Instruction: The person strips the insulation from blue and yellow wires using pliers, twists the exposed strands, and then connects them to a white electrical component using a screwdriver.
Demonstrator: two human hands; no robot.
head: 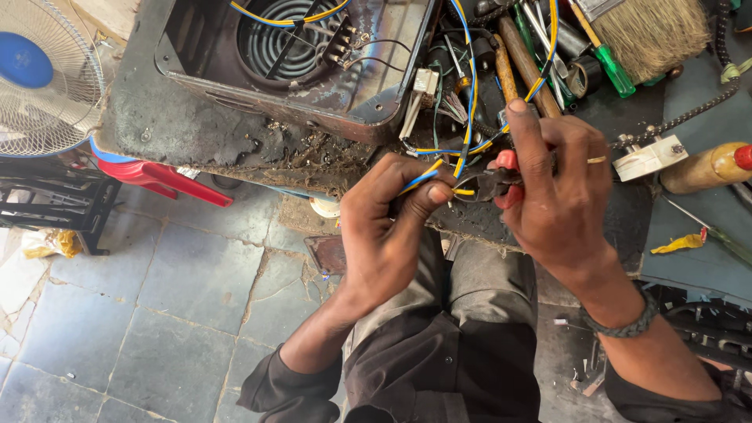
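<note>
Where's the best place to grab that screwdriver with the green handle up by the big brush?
Take the screwdriver by its green handle, the thick end, which lies bare on top of the clutter. Come from above and from the right, probably, since the thin shaft end runs up under the brush, with tools packed close on its left. Both the left hand and right hand are busy with pliers and wires.

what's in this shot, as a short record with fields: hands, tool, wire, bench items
left hand: left hand pinches the wire, blue and yellow strands
right hand: right hand grips the pliers, red handles, ring on one finger
tool position: plier tips at the wire end, between both hands
wire path: runs up to the metal box with a coil inside
bench items: brush, green screwdriver, hammer handle, chain
floor side: fan, stone tiles
</note>
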